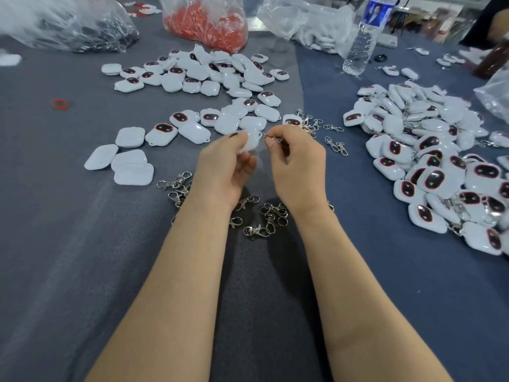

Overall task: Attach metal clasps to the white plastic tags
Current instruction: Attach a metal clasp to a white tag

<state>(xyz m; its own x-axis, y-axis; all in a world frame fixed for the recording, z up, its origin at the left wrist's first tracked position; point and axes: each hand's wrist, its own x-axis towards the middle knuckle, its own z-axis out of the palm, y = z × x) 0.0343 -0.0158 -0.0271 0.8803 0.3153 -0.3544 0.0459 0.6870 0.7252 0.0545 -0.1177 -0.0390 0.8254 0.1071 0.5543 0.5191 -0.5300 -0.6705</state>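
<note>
The left hand (pixel 223 166) pinches one white plastic tag (pixel 252 140) between thumb and curled fingers, plain side up and raised off the grey cloth (pixel 68 216). The right hand (pixel 297 164), just beside it, pinches a metal clasp (pixel 272 138) between thumb and forefinger, and the clasp's end meets the tag's small loop at the corner nearest that hand. Beneath both wrists lies a scatter of loose clasps (pixel 264 219), with more just outside the left wrist (pixel 177 186) and a few beyond the right hand's knuckles (pixel 336 144). Beyond the left hand spreads a loose heap of bare tags (pixel 198 75), some showing dark, red-rimmed faces and some turned plain side up. Well out to the right of the right hand is a thicker pile of tags (pixel 429 161), with clasps showing among them. Far beyond the hands stand three clear plastic bags: one straight ahead of the left hand is filled with small red pieces (pixel 209 23), one far off to its left holds dark and silvery bits too blurred to name (pixel 68 26), and one ahead of the right hand holds white pieces (pixel 308 23). A clear water bottle (pixel 360 37) stands upright just right of that last bag. Another clear bag (pixel 495 95) pokes in at the far right; I cannot tell its contents.
</note>
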